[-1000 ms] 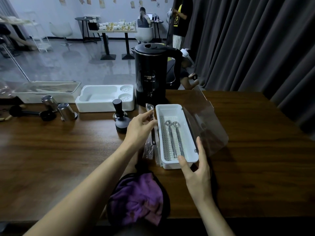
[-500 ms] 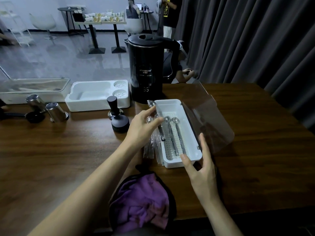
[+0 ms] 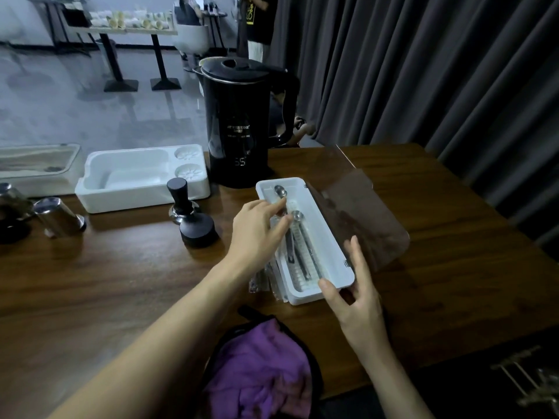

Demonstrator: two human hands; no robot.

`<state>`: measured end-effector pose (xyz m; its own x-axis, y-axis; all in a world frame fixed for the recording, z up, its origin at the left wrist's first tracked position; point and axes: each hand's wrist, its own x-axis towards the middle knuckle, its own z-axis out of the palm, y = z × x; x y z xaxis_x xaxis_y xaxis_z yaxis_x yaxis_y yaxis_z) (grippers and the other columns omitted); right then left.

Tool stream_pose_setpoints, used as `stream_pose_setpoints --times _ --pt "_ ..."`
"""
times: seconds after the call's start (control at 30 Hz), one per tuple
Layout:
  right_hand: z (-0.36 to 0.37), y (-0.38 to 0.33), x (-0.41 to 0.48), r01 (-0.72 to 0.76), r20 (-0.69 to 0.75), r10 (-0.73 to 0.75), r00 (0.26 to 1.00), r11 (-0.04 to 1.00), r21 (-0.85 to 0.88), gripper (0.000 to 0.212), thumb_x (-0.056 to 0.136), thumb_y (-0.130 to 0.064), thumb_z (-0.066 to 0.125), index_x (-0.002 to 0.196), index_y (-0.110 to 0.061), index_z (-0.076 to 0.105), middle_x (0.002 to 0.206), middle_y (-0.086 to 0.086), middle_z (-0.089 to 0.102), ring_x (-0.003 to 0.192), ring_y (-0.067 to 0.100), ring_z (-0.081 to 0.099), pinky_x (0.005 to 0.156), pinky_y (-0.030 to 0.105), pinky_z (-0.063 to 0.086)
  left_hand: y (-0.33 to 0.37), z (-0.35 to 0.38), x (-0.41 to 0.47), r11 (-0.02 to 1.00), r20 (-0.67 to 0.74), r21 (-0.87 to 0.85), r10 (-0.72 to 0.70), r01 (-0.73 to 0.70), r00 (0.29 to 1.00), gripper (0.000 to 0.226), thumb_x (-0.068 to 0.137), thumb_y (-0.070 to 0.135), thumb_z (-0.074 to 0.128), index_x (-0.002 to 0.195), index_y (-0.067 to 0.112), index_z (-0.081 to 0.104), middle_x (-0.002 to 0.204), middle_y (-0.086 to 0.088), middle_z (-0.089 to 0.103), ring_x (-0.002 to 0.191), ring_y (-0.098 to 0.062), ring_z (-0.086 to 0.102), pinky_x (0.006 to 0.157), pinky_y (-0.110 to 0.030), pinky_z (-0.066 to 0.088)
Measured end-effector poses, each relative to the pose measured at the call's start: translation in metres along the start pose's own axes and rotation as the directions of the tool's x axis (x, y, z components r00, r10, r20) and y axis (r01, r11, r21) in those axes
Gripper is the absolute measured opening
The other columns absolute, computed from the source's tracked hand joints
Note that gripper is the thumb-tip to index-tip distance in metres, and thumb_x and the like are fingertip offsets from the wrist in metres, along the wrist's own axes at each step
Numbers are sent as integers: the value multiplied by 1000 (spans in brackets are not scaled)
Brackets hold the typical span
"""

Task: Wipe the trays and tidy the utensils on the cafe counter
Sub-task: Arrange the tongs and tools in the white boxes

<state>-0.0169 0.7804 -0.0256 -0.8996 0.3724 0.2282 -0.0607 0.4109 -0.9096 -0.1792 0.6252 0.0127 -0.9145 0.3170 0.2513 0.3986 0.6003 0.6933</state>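
Left hand (image 3: 260, 229): curled, pinches plastic-wrapped steel spoon (image 3: 281, 192) by the upper handle, bowl end pointing away, low over far half of white oblong plastic utensil box (image 3: 326, 234). Can't tell whether it touches the box floor. Right hand (image 3: 358, 309): fingers nearly straight, holds nothing, braces the box's near right corner, thumb on the end rim, fingers along the side wall. Inside the box: bare steel spoon (image 3: 298, 217) lying lengthwise, just beside the pinched one. Clear plastic lid (image 3: 363, 219): flopped open to the right, resting on dark wooden desk (image 3: 121, 282). Clear-wrapped pieces (image 3: 261, 281): on the desk against the box's left side. Purple cloth (image 3: 263, 373): bunched at the near desk edge, untouched. Step, as judged: tidying utensils, loading a spoon into the box. Next likely calls for lowering it parallel to its neighbour, letting go, then reaching for the wrapped pieces, with the box kept braced.
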Motion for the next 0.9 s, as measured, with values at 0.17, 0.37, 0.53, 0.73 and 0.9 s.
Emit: stream_pose_setpoints --times 0.17,0.37,0.53,0.73,0.9 --pt "-1 3 1 -20 14 20 1000 1000 1 90 81 -59 70 154 -53 19 157 -27 32 144 0 34 115 47 40 3 1 0 1000 -29 13 -13 13 1000 46 100 43 58 142 25 60 138 2 64 140 -18 42 113 -41 35" --pt "-2 2 1 -11 8 11 1000 1000 -26 89 83 -59 68 156 -46 20 158 -29 29 146 -2 30 116 46 38 8 8 3 998 -77 -27 -50 48 996 44 99 43 61 139 25 63 135 0 67 140 -18 43 114 -46 36" --pt "-4 1 2 2 15 -2 1000 999 -40 89 84 -59 66 157 -45 19 162 -24 25 148 -2 26 119 42 35 3 13 9 998 -72 3 -64 65 995 45 96 46 60 136 29 64 131 5 69 140 -20 43 114 -56 32" --pt "-5 1 2 -2 24 3 1000 999 -44 88 83 -62 66 156 -48 19 155 -37 26 144 -10 26 114 19 32 3 12 8 992 -41 119 -43 48 998 44 95 39 67 138 32 62 141 8 62 147 -18 31 123 -59 8" --pt "-6 -3 1 -35 37 35 999 999 3 87 82 -47 71 154 -44 23 127 -63 29 124 -30 33 96 -2 31 2 7 7 962 5 274 3 -5 1000 43 92 41 70 134 33 65 140 5 63 152 -20 24 120 -62 -7"
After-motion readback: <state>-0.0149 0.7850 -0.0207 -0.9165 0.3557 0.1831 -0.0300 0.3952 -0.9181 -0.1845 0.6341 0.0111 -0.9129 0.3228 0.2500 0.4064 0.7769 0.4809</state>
